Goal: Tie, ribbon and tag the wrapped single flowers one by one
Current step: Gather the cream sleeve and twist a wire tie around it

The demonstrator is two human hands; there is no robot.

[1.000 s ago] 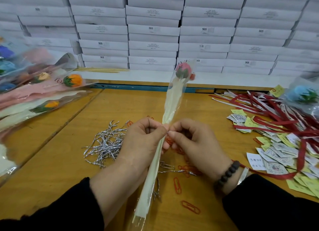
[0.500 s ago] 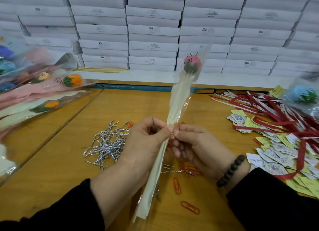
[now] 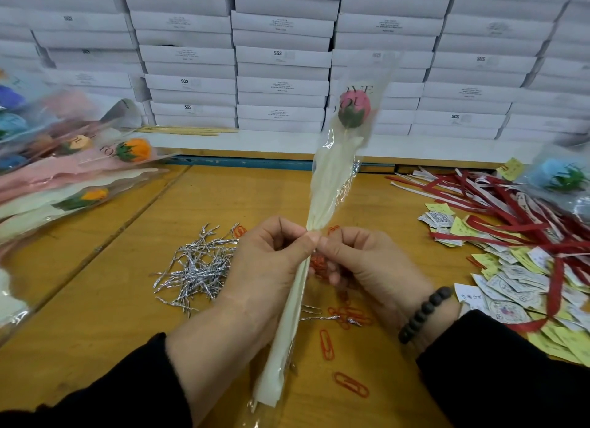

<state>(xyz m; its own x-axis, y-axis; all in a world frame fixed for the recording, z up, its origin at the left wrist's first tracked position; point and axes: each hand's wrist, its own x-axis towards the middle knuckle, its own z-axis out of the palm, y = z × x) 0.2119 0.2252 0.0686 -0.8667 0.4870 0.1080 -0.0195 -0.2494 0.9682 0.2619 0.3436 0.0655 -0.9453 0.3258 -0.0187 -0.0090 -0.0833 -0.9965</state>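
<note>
A wrapped single flower (image 3: 332,178) with a pink bud (image 3: 354,106), cream paper and clear film stands tilted over the wooden table. My left hand (image 3: 271,264) grips its gathered neck between thumb and fingers. My right hand (image 3: 360,264) pinches the same spot from the right; whatever it holds at the neck is hidden. A heap of silver twist ties (image 3: 198,268) lies left of my hands. Red ribbons (image 3: 510,210) and paper tags (image 3: 517,280) are spread at the right.
More wrapped flowers (image 3: 73,172) lie piled at the left, and a blue one (image 3: 562,175) lies at the far right. Orange paper clips (image 3: 348,319) are scattered near my wrists. White boxes (image 3: 284,57) are stacked along the back, with wooden sticks (image 3: 185,130) on the ledge.
The flower has tipped to the right, its bud swinging rightward and up. Both hands stay pinched at the neck, and the right hand's fingers have shifted slightly.
</note>
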